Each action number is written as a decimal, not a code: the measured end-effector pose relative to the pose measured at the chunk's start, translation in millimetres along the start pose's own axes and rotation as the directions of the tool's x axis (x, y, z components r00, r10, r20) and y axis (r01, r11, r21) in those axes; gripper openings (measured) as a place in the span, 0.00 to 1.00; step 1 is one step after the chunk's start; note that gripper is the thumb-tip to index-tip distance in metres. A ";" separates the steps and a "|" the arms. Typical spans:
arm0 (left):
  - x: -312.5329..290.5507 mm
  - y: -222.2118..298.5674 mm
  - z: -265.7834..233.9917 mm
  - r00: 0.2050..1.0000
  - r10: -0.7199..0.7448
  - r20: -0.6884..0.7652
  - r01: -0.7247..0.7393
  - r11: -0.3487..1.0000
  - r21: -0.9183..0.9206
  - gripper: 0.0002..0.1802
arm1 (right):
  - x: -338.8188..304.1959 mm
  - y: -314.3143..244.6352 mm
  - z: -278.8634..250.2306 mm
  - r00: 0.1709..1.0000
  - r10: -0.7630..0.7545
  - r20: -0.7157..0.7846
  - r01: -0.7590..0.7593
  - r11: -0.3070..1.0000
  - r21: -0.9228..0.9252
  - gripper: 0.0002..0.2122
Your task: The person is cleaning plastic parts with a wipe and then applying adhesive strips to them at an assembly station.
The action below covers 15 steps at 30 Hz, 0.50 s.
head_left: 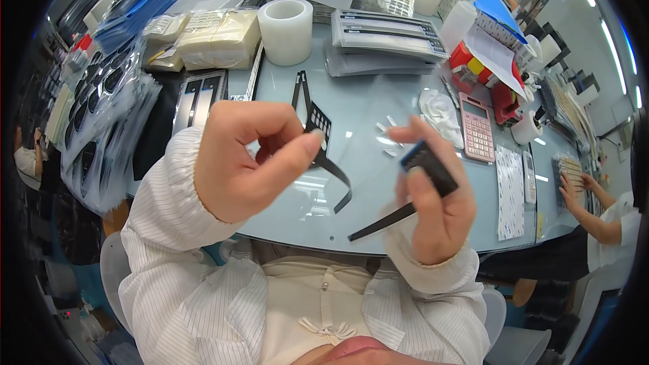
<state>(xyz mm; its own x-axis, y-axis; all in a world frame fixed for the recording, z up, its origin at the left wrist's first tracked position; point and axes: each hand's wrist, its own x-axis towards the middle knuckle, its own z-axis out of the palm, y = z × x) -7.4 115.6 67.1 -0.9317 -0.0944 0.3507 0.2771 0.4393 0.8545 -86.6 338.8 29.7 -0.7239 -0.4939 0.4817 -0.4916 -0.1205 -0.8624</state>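
Note:
My left hand (250,159) is closed above the glass-topped table, with thumb and forefinger pinching a thin black flat part (319,122). That part has a grid of small pale squares and long narrow strips; one strip curls down toward the near edge. To its right, my right hand (436,203) grips a black piece (436,172) with a blue edge between thumb and fingers. A straight black strip (382,222) runs from that hand toward the lower left. Several small white slips (387,128) lie on the glass beyond the right hand.
A large clear tape roll (285,30) stands at the back, beside wrapped cream stacks (220,37). Bagged black-striped sheets (385,34) are piled right of it. Crumpled white tissue (441,115) and a pink calculator (476,127) lie right. Another person's hands (574,189) work at far right.

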 end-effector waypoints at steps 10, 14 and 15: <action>-20.2 -91.9 -32.2 0.789 -0.610 -0.070 0.484 0.687 -0.542 0.16 | 2.4 12.0 -63.4 0.877 -0.051 -0.477 -0.042 0.983 -0.181 0.21; -33.0 -129.4 -28.0 0.677 -0.723 0.142 0.534 0.349 -0.770 0.15 | -4.8 5.0 -80.4 0.826 -0.044 -0.562 -0.071 0.981 -0.182 0.22; -36.9 -133.3 -22.6 0.674 -0.724 0.147 0.539 0.346 -0.768 0.15 | -5.9 4.2 -82.8 0.816 -0.065 -0.575 -0.059 0.979 -0.195 0.23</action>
<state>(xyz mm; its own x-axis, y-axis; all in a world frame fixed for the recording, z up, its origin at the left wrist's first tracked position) -4.7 40.4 -51.1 -0.8634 -0.2499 -0.4383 -0.2257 -0.5856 0.7786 -124.5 412.5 36.1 -0.8367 0.0998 0.5386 -0.5328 0.0795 -0.8425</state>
